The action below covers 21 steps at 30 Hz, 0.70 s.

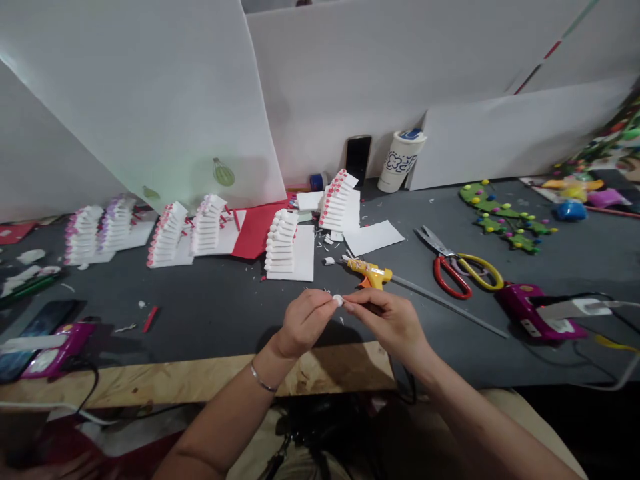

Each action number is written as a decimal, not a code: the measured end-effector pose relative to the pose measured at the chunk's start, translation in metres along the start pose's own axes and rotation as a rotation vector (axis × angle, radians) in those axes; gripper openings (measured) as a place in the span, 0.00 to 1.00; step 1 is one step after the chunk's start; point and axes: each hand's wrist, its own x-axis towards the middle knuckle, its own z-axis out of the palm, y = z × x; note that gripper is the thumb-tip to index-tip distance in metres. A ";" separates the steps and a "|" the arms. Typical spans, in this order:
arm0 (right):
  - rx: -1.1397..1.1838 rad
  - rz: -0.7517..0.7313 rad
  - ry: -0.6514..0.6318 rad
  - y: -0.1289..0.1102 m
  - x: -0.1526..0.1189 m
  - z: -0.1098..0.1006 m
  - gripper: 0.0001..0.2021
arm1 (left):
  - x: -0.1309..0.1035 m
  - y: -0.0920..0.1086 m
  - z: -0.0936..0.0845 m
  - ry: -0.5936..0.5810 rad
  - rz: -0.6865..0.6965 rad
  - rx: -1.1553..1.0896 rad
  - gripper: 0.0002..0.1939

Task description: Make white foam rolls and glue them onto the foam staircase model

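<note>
A small round white piece (pixel 339 301) is pinched between my two hands, over the near part of the dark table. My left hand (pixel 309 323) is closed, thumb and fingertips on the piece's left side. From the right, my right hand (pixel 393 325) closes its fingertips at the same piece; the exact hold is too small to make out. Just beyond my fingers lies a yellow glue gun (pixel 369 272) with a long grey glue stick (pixel 450 307) out of its back. A fan of white sticks with rounded white ends (pixel 281 243) rests on white card behind my left hand.
More fans with red tips (pixel 336 203) and pink tips (pixel 167 237) stand along the back. Scissors (pixel 453 263) with red and yellow handles lie right, beside a purple power strip (pixel 537 313). A paper cup (pixel 400 163) and a phone (pixel 358 159) stand against the white boards.
</note>
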 end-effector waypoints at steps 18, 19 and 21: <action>0.152 0.098 0.143 0.009 0.000 0.015 0.08 | 0.010 0.008 0.010 0.082 -0.524 -0.269 0.07; 0.152 0.092 0.139 0.009 0.000 0.014 0.08 | 0.010 0.007 0.011 0.080 -0.597 -0.336 0.10; 0.153 0.083 0.135 0.009 0.000 0.014 0.08 | 0.011 0.006 0.011 0.041 -0.680 -0.443 0.14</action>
